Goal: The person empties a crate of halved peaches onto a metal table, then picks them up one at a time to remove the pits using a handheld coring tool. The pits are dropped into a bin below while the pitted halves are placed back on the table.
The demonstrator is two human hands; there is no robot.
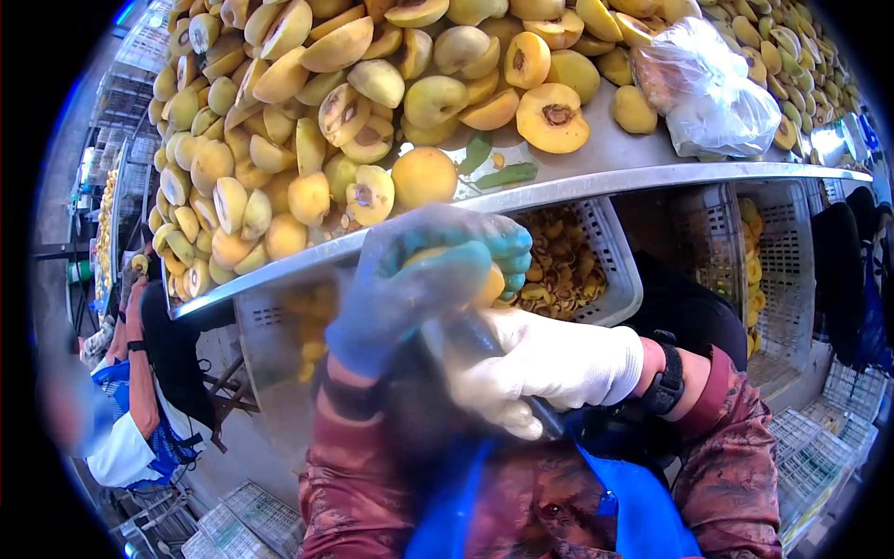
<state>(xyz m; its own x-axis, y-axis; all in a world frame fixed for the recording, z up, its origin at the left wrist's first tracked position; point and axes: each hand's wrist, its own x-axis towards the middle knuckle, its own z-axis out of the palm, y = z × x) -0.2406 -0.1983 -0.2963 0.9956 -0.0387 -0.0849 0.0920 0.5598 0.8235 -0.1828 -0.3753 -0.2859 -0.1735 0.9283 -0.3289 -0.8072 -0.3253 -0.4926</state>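
My left hand (419, 270), in a teal and blue-grey glove, is closed around a yellow peach (491, 287); the fingers hide most of the fruit and motion blurs the palm. Just below it my right hand (531, 363), in a white glove, is wrapped round a dark-handled tool (473, 334). The handle's lower end (548, 419) sticks out beneath the fingers. The tool's working end is blurred near the left hand, so its kind does not show. Both hands are in front of the metal table's edge (345, 244).
Halved peaches (363, 84) are heaped across the table. A knotted plastic bag (712, 93) and green leaves (503, 175) lie on it. Below the edge, a white crate (615, 247) holds peach scraps (559, 261); another crate (782, 252) stands right. Another person (140, 391) sits at left.
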